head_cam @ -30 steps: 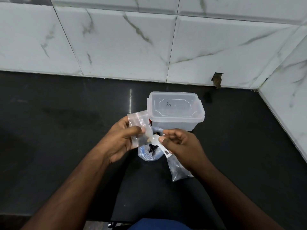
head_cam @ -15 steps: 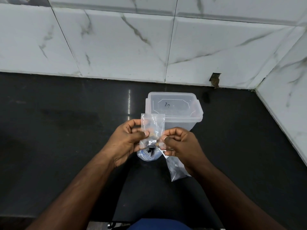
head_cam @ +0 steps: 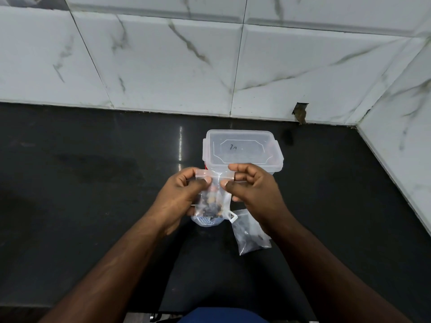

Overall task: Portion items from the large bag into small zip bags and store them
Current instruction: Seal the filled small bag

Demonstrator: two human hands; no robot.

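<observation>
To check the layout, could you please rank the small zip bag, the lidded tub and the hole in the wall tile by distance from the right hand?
1. Small zip bag: pinched by the right hand.
2. Lidded tub: just behind.
3. Hole in the wall tile: farthest, back right.

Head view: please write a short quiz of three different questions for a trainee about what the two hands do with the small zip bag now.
1. True or false: both hands pinch the top strip of the small zip bag.
2. Where is the lidded plastic container? A) behind the hands, B) in the left hand, C) on the floor.
3. Fill in: the other bag with dark contents lies on the ____ counter.

Key
1. True: the left hand and right hand each pinch the strip.
2. A.
3. Black; the counter is dark and glossy.
</observation>
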